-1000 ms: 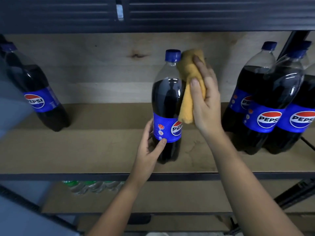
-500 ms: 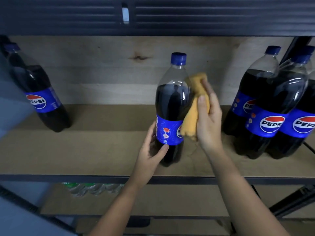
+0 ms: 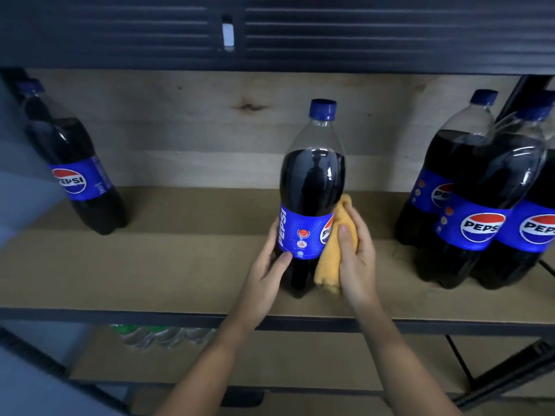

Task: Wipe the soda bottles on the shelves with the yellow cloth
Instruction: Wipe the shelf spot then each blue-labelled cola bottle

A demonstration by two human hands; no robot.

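glossy plastic bottle (image 3: 310, 187), matt wooden shelf (image 3: 168, 265)

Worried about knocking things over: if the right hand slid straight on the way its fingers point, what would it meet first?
Past the cloth in the right hand, probably the wooden back wall; depth is unclear. The held bottle lies just beside that line.

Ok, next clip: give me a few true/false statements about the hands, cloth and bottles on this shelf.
1. The right hand presses the yellow cloth against the middle bottle. True.
2. The middle bottle has no cap. False: a blue cap is on it.
3. The left hand grips the middle bottle low on its left side. True.
4. The cloth is at the bottle's neck. False: it lies by the label and lower body.
5. The middle bottle lies on its side. False: it stands upright on the shelf.
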